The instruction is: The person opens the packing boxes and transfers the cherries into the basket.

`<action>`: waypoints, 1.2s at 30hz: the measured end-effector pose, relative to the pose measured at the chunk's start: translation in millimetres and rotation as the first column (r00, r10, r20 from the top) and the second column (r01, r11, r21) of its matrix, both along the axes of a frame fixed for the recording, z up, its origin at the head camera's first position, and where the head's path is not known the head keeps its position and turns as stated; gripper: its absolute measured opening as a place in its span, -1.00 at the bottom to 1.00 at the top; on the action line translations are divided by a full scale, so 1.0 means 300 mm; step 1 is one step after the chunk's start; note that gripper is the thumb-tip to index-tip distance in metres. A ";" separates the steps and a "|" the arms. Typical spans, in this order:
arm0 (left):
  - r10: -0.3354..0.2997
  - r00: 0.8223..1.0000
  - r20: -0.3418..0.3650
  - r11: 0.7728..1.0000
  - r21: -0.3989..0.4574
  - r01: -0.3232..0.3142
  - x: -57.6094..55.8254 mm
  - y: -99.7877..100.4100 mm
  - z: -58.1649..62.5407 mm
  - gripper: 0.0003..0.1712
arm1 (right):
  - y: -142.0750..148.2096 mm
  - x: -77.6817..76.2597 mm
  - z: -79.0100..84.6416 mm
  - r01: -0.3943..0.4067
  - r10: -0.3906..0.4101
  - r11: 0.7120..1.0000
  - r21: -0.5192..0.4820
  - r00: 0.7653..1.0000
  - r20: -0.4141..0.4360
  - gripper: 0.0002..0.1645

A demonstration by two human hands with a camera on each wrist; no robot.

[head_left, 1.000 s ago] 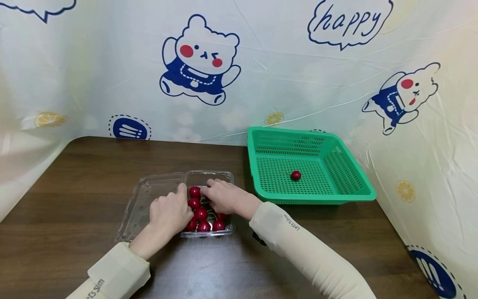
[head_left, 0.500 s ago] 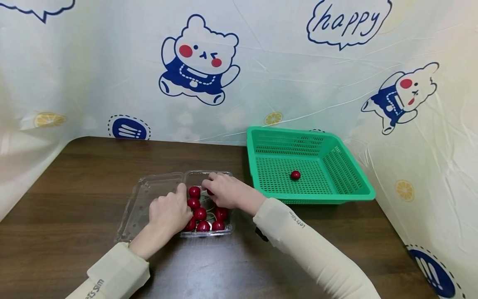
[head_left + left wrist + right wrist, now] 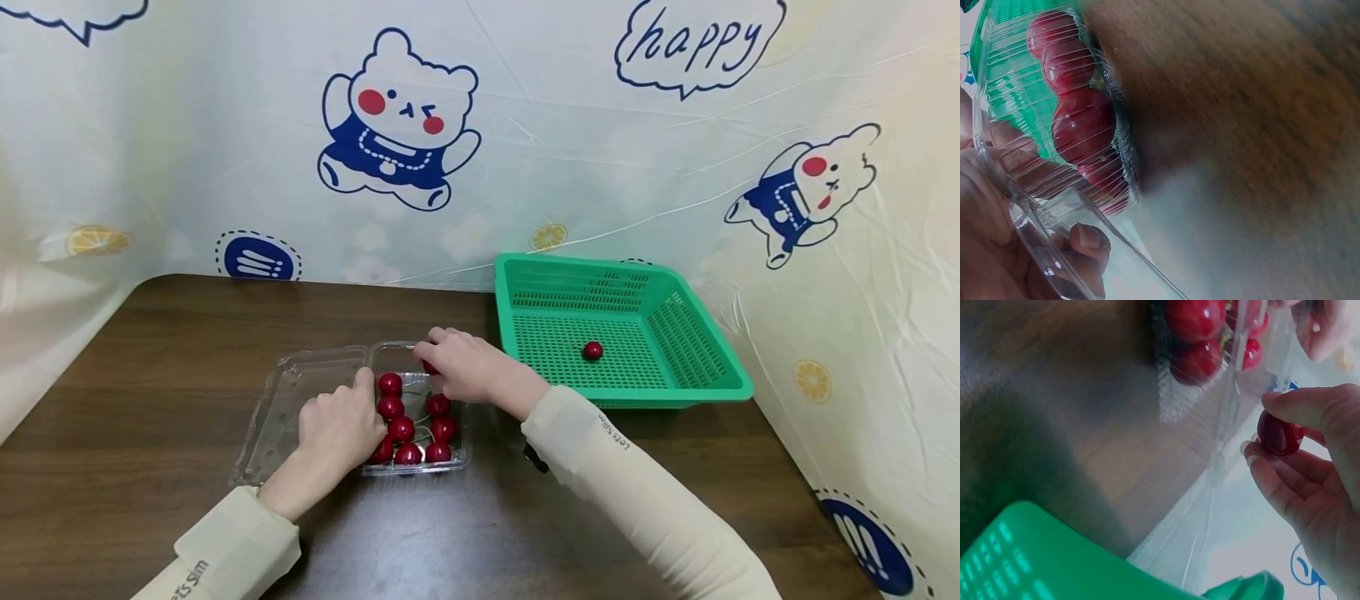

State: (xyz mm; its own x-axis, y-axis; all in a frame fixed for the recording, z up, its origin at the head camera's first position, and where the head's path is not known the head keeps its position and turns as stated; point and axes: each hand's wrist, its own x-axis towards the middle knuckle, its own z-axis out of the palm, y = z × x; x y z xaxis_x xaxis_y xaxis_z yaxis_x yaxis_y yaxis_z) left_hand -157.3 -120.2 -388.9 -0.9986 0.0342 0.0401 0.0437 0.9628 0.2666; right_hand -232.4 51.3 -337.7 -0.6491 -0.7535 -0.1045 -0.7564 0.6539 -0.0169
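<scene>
Currently both hands are at the clear plastic box [image 3: 416, 470], left of centre on the brown wooden table [image 3: 112, 400]. Right hand [image 3: 471, 368] above the box's far right part, pinching a dark red cherry [image 3: 1280, 433] between thumb and fingertips; the right wrist view shows that fruit lifted clear of the others. Left hand [image 3: 339, 429] grips the box's left edge, fingers bent, index finger along the rim; the lid [image 3: 300, 383] lies folded open to the left, partly behind that hand.

Eight cherries [image 3: 402, 429] visible inside the box: a line down the left, a line down the right, one between them at the near wall. Thin green stems cross the middle. More may sit under the left hand; cannot tell.

Farther right, a green perforated basket [image 3: 630, 395] near the table's far edge, with a single cherry [image 3: 592, 351] on its floor. Cream sleeves [image 3: 240, 533] on both arms, a black object [image 3: 535, 457] under the right cuff. Behind, a pale cloth [image 3: 555, 142] printed with bears, orange slices and the word "happy".
</scene>
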 end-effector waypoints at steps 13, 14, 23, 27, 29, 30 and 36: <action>-0.005 1.000 -0.003 1.000 0.002 0.005 -0.001 0.003 0.002 -0.78 | 0.063 -0.033 0.083 0.033 -0.036 0.996 -0.088 0.999 -0.034 -0.62; -0.005 1.000 -0.005 1.000 0.002 0.005 -0.001 0.004 0.001 -0.78 | 0.069 -0.036 0.091 0.039 -0.042 0.995 -0.096 0.999 -0.031 -0.62; 0.000 1.000 -0.019 1.000 0.005 0.000 0.000 0.005 -0.003 -0.80 | 0.117 -0.060 0.137 0.068 -0.077 0.986 -0.149 0.996 -0.051 -0.64; 0.001 1.000 -0.022 1.000 0.008 -0.001 0.000 0.005 -0.005 -0.80 | 0.132 -0.070 0.154 0.097 -0.106 0.983 -0.157 0.993 -0.049 -0.63; 0.003 1.000 -0.024 1.000 0.008 -0.003 -0.001 0.004 -0.005 -0.80 | 0.144 -0.076 0.164 0.116 -0.125 0.980 -0.163 0.991 -0.048 -0.63; 0.004 1.000 -0.025 1.000 0.008 -0.004 -0.001 0.004 -0.005 -0.80 | 0.152 -0.079 0.169 0.126 -0.135 0.978 -0.164 0.990 -0.045 -0.63; 0.005 1.000 -0.022 1.000 0.007 -0.005 0.000 0.002 -0.003 -0.80 | 0.205 -0.100 0.193 0.201 -0.206 0.964 -0.173 0.979 -0.010 -0.59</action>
State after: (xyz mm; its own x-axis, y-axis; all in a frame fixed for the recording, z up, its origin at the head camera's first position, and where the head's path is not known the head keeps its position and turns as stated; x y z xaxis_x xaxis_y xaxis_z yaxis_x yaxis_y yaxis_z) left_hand -157.3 -119.5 -389.9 -0.9976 0.0289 0.0624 0.0449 0.9610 0.2727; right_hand -262.4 112.9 -279.9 -0.7914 -0.6104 0.0337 -0.6094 0.7833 -0.1223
